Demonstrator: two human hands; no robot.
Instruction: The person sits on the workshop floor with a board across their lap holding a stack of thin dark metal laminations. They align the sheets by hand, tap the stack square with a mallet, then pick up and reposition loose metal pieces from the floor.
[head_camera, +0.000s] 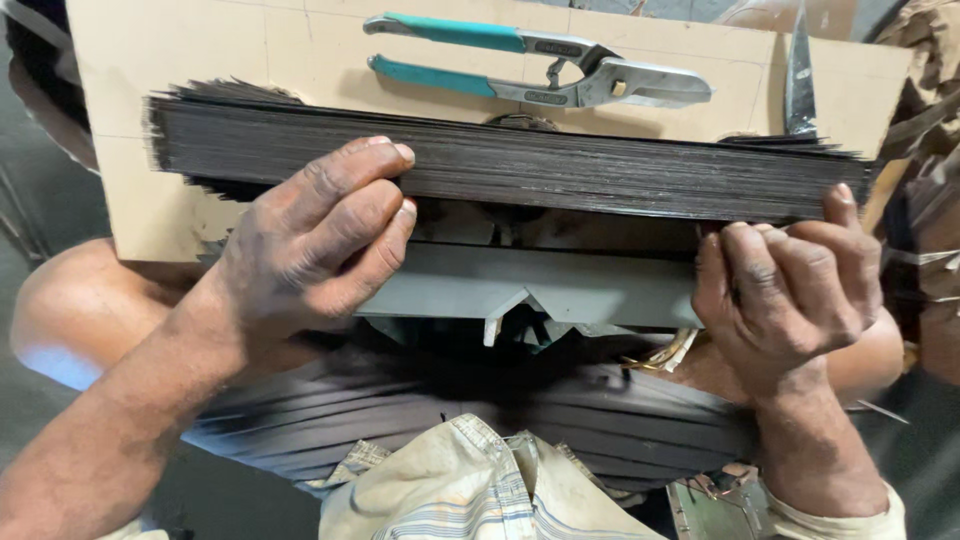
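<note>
**A:** What takes up most of the view?

**B:** A pale board (250, 60) across the top — flat, with faint ruled lines on it. In front of it runs a long stack of thin dark metal sheets (600, 170), held level and seen edge-on, reaching nearly from one side of the view to the other. Its left end fans out a little into loose tips.

**A:** And below the stack?

**B:** A grey metal piece (560, 285) with a small notch on its lower edge, just under the stack. Lower still, more dark sheets (420, 420) lie spread across the person's lap, partly covered by a striped pale cloth (470, 490).

**A:** The hands?

**B:** The left hand (310, 250) is clenched on the stack left of its middle — fingers curled over the near face, fingertips touching the top edge. The right hand (785, 285) grips the right end from below, fingers wrapped in tight, with the thumb up against the near face close to the stack's end.

**A:** Anything smaller?

**B:** A pair of metal snips with teal handles (540, 65) lies on the board above the stack, jaws pointing right. At the far right a narrow metal blade (800, 75) stands upright.
</note>
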